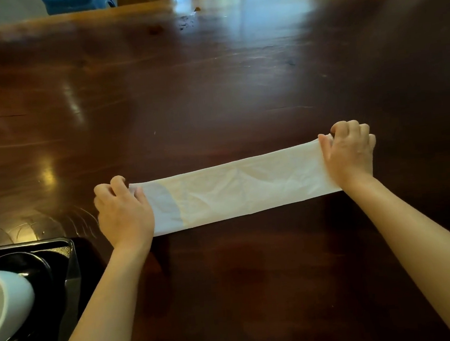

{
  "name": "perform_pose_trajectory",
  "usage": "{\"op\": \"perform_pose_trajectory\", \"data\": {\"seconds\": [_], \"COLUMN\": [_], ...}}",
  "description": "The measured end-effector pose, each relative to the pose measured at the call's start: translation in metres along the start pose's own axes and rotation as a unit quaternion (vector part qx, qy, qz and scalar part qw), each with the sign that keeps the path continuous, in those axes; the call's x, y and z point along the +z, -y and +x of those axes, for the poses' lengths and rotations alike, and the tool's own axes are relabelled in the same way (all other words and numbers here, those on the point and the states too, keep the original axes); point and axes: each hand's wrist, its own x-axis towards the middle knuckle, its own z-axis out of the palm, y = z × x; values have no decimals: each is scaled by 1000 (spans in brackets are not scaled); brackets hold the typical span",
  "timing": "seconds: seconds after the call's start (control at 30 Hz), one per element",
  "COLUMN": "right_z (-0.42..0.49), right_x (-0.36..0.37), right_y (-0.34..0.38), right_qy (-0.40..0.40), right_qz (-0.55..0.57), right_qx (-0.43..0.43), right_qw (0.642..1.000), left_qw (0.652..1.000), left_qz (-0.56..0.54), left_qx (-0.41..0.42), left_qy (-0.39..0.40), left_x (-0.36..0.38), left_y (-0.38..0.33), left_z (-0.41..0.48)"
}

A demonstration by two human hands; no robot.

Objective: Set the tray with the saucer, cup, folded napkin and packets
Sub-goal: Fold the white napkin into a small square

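White and upright, the cup (4,301) is sitting on the black saucer (40,273) inside the black tray (72,267), near and to the outer side of the left hand (124,207). Between the two grips the white cloth napkin (237,194), folded into a long strip, is lying stretched on the dark wooden table (210,89). The left hand is pinching its one end with fingers curled shut, and the right hand (350,152) is clamping the other end likewise.

Two bare forearms, uncovered from the lower frame edge to the wrists; no sleeves in view. Left hand (124,207) and right hand (350,152) ungloved. Short fingernails. No rings, watch or bands seen on fingers or wrists.
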Motion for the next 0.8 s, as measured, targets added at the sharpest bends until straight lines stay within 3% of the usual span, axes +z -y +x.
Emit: {"op": "perform_pose_trajectory", "data": {"seconds": [0.07,0.13,0.2,0.27,0.47,0.67,0.8], "right_z": [-8,-28,-56,-76,-65,-44,-42], "right_x": [-5,-5,4,12,15,8,0], "right_y": [25,70,112,135,116,34,13], "right_qy": [-23,-30,44,162,219,231,239], "right_qz": [52,164,166,95,19,-9,-8], "right_qx": [-21,-133,-275,-329,-294,-156,-125], "right_qw": [998,977,946,926,930,960,963], "left_qw": [998,983,966,963,963,970,969], "left_qz": [-17,-43,-18,18,51,45,46], "left_qx": [47,175,250,240,215,196,200], "left_qy": [-40,-15,63,119,154,140,139], "left_x": [0,10,24,33,34,26,27], "left_y": [-15,-39,-58,-64,-38,-6,-6], "left_z": [-10,-29,-47,-48,-22,-11,-11]}}
